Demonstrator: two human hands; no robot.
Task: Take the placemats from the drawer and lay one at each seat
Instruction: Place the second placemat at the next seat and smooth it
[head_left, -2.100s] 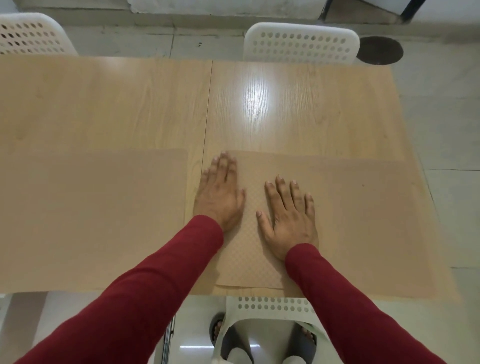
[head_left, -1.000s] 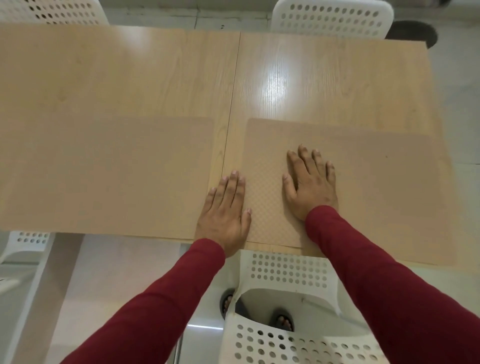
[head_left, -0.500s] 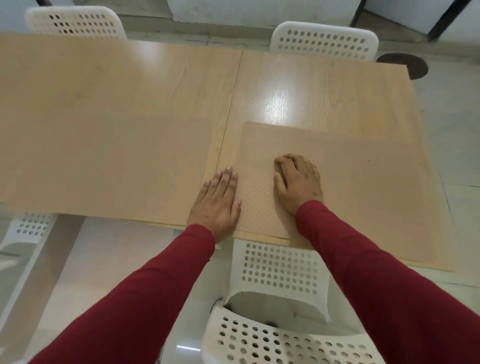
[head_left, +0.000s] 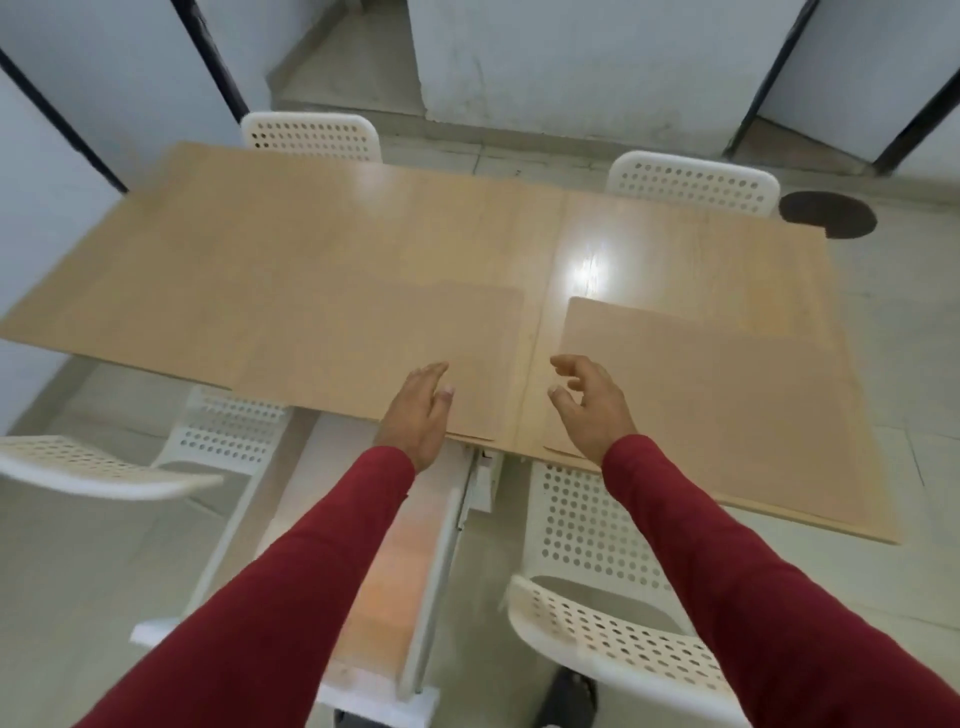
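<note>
Two tan placemats lie flat on the near side of the wooden table (head_left: 363, 228). The left placemat (head_left: 337, 353) sits before the near left seat, the right placemat (head_left: 717, 389) before the near right seat. My left hand (head_left: 418, 410) hovers over the near right corner of the left placemat, fingers apart, holding nothing. My right hand (head_left: 589, 402) hovers over the near left edge of the right placemat, fingers loosely spread and empty. Both arms wear red sleeves.
Two white perforated chairs stand at the far side, one at the left (head_left: 311, 137) and one at the right (head_left: 693, 182). Two more, a left chair (head_left: 218, 441) and a right chair (head_left: 597, 530), stand at the near side. A drawer (head_left: 405, 561) stands pulled out under the table between them.
Both hands have lifted off the right placemat and drawn back toward the table's near edge. The view has pulled back and up, showing the whole table and the drawer below.
</note>
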